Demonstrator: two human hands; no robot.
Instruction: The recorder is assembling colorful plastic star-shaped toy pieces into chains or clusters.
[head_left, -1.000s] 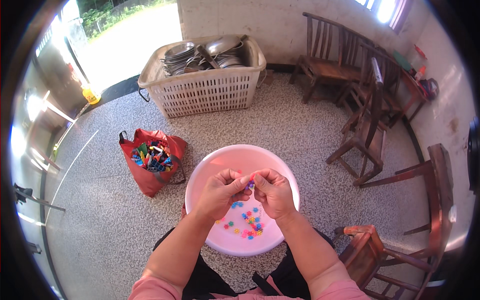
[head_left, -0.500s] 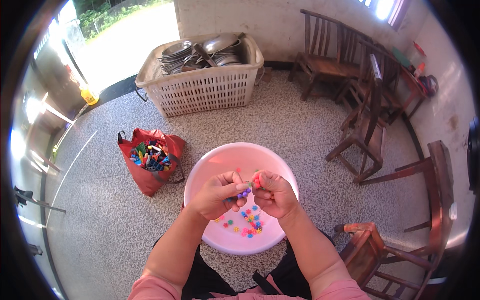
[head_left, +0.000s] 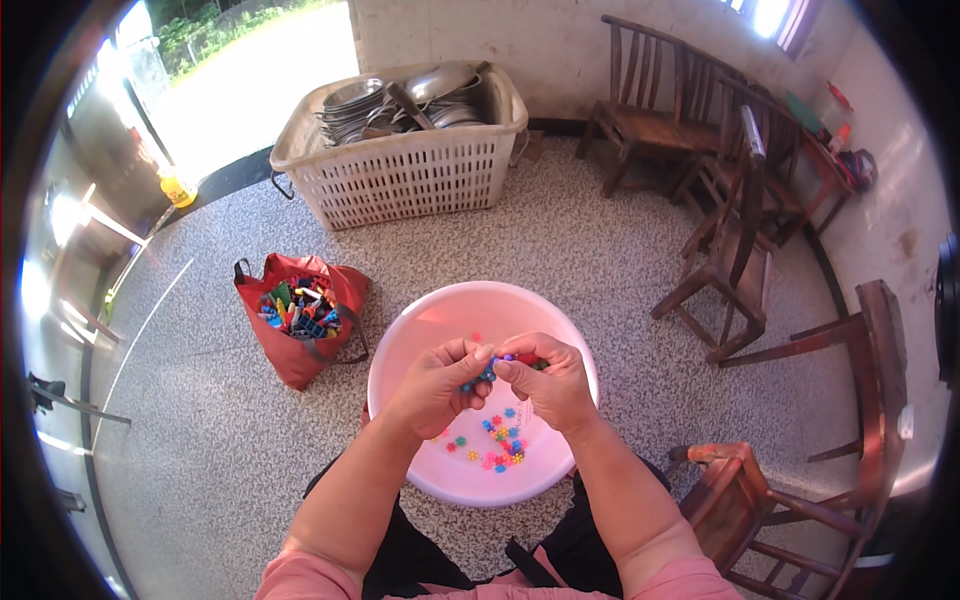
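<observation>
Above the pink basin my two hands meet, fingers bent and thumbs pressing inward. My left hand is closed on small blue plastic flower pieces; how they are joined is too small to tell. Pinched in my right hand are a few more flower pieces, with purple and red showing, partly covered by the fingers. Below them, on the basin floor, lie several loose flower pieces in yellow, pink, blue, green and red.
A red bag full of colourful toy pieces stands left of the basin. Beyond it is a white slatted basket of metal pans and lids. Wooden chairs line the right side, one close by my right arm.
My hands have drawn together, and their fingertips now touch around the pieces. The right thumb has come over toward the left hand, hiding most of the red pieces seen before.
</observation>
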